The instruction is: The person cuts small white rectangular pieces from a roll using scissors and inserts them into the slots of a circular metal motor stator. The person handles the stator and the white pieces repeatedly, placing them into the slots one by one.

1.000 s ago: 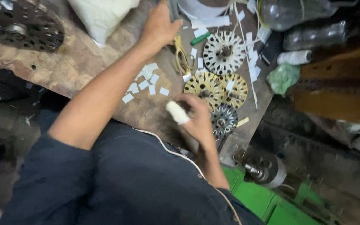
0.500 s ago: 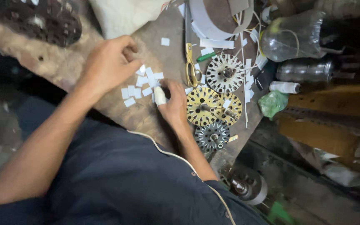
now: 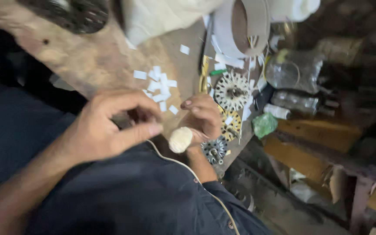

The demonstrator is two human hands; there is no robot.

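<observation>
Head view: your left hand hangs above your lap, just off the near edge of the worn wooden bench. Its fingers curl in toward the thumb in a loose pinch; whether anything small sits between them cannot be told. Your right hand rests at the bench's near edge, fingers folded down over a yellow-wound round motor core. The thumb of that hand is wrapped in a pale bandage and juts toward your body.

Past your left hand, a scatter of small white paper slips lies on the bench, touching nothing else. Beyond your right hand sits a second core, pale and spoked, just beside the yellow one. A third, darker core sits at the bench corner, right at the drop-off.

Room is tight to your right: a crumpled green wad, a small white tube and 2 clear plastic bottles crowd that edge. At the far side stand a wide roll of pale sheet and a white bag. The barest stretch of bench lies at far left, between the slips and a dark perforated disc at the top corner.
</observation>
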